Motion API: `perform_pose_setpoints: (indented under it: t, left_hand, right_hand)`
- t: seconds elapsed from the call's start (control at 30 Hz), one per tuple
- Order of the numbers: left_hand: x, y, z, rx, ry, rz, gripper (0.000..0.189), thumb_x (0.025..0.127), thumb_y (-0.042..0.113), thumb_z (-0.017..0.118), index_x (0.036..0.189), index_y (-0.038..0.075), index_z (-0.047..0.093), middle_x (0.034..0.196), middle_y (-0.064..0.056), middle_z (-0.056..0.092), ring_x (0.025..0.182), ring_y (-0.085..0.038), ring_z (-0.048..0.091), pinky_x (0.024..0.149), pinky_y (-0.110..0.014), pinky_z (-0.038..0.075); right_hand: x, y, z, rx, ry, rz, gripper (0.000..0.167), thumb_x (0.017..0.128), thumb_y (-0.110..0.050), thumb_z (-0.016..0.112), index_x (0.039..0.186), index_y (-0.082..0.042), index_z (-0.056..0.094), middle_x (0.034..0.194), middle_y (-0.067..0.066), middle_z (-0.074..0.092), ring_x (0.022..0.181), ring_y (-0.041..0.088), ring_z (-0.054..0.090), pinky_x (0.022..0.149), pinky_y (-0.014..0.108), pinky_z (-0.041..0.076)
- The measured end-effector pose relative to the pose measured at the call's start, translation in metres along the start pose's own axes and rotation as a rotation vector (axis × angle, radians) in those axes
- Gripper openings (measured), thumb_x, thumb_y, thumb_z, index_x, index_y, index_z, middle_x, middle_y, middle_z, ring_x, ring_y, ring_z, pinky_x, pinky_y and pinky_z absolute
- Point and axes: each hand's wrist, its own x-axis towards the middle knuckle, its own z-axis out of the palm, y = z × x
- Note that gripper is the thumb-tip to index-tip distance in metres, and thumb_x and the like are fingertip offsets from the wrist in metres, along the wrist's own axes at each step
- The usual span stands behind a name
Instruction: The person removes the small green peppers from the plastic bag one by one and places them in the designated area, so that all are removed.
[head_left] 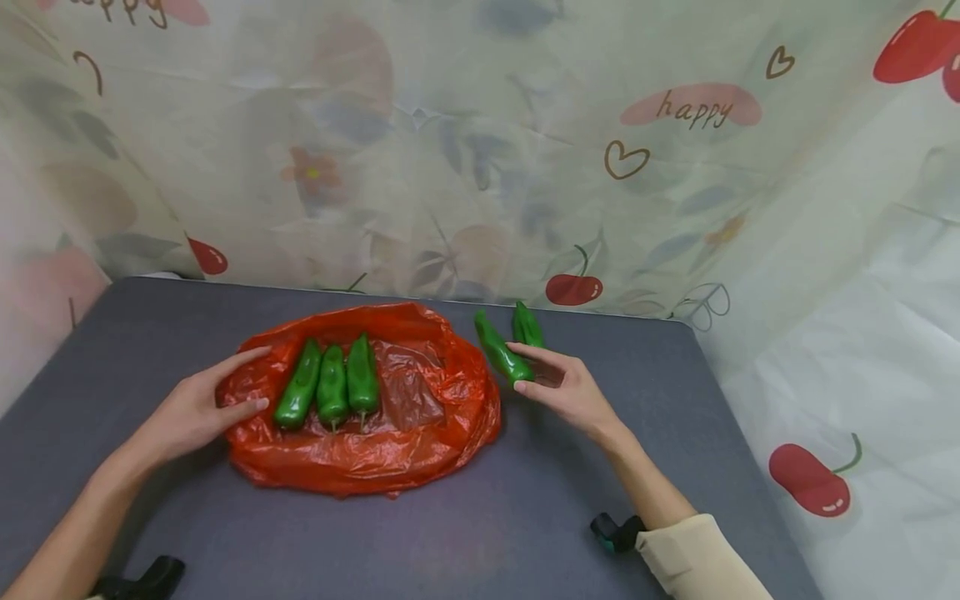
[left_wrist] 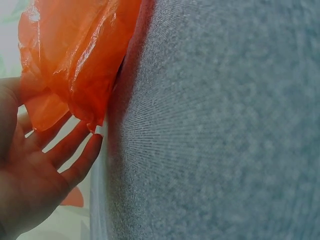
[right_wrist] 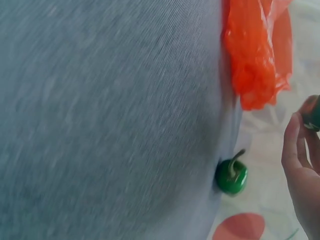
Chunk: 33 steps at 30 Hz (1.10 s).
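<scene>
In the head view a red plastic bag (head_left: 360, 471) lies spread on the table. Three green peppers (head_left: 332, 388) lie side by side in its left part. My left hand (head_left: 201, 407) rests at the bag's left edge, thumb and fingers spread apart; in the left wrist view its fingers (left_wrist: 70, 145) reach to the crumpled plastic (left_wrist: 80, 65). To the right of the bag, my right hand (head_left: 566, 390) pinches a green pepper (head_left: 495, 346) between thumb and fingers, above the table. Behind it another green pepper (head_left: 528, 323) lies on the table, partly covered by the hand.
The grey table (head_left: 465, 542) ends at a patterned curtain (head_left: 450, 167) at the back, and the curtain continues down the right side (head_left: 847, 333). Black straps (head_left: 617, 532) show near both wrists.
</scene>
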Motion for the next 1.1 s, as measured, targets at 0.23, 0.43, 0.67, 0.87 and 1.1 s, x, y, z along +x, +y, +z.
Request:
perform_pose_setpoints:
  t: [0.23,0.43,0.67,0.87,1.1]
  left_hand:
    - [-0.001,-0.001,-0.001,0.0,-0.005,-0.021,0.075,0.095,0.036,0.068,0.155,0.01,0.033,0.143,-0.034,0.041,0.118,-0.049,0.052,0.09,-0.063,0.047]
    - [-0.002,-0.001,0.0,0.0,-0.004,-0.031,0.075,0.095,0.036,0.068,0.155,0.01,0.033,0.144,-0.035,0.04,0.118,-0.049,0.052,0.09,-0.063,0.047]
    - [-0.001,0.0,0.0,-0.004,-0.013,-0.029,0.076,0.094,0.038,0.068,0.155,0.011,0.032,0.143,-0.034,0.041,0.117,-0.048,0.053,0.09,-0.062,0.048]
    - [-0.001,-0.001,0.0,-0.002,-0.014,-0.016,0.076,0.094,0.037,0.069,0.155,0.011,0.033,0.143,-0.033,0.042,0.118,-0.047,0.053,0.091,-0.062,0.047]
    - [-0.002,-0.002,0.0,-0.001,-0.007,-0.001,0.075,0.094,0.036,0.069,0.155,0.011,0.033,0.143,-0.033,0.043,0.118,-0.047,0.053,0.09,-0.062,0.047]
  right_hand:
    - [-0.003,0.009,-0.018,-0.05,0.048,0.029,0.049,0.09,-0.015,0.075,0.138,-0.018,0.061,0.133,0.011,0.06,0.109,0.024,0.065,0.085,0.029,0.054]
    - [-0.004,0.012,-0.031,-0.063,0.074,0.033,0.051,0.091,-0.016,0.074,0.139,-0.017,0.059,0.137,0.01,0.059,0.113,0.027,0.063,0.087,0.027,0.053]
    - [-0.005,0.019,-0.045,-0.071,0.104,0.058,0.052,0.091,-0.015,0.074,0.14,-0.016,0.058,0.138,0.011,0.057,0.119,0.031,0.06,0.087,0.026,0.053]
    - [-0.003,0.027,-0.052,-0.058,0.121,0.079,0.053,0.091,-0.014,0.074,0.142,-0.014,0.057,0.142,0.012,0.054,0.121,0.031,0.059,0.085,0.025,0.053]
    - [0.003,0.032,-0.058,-0.092,0.153,0.084,0.054,0.091,-0.017,0.074,0.143,-0.014,0.056,0.143,0.011,0.053,0.123,0.03,0.058,0.087,0.023,0.052]
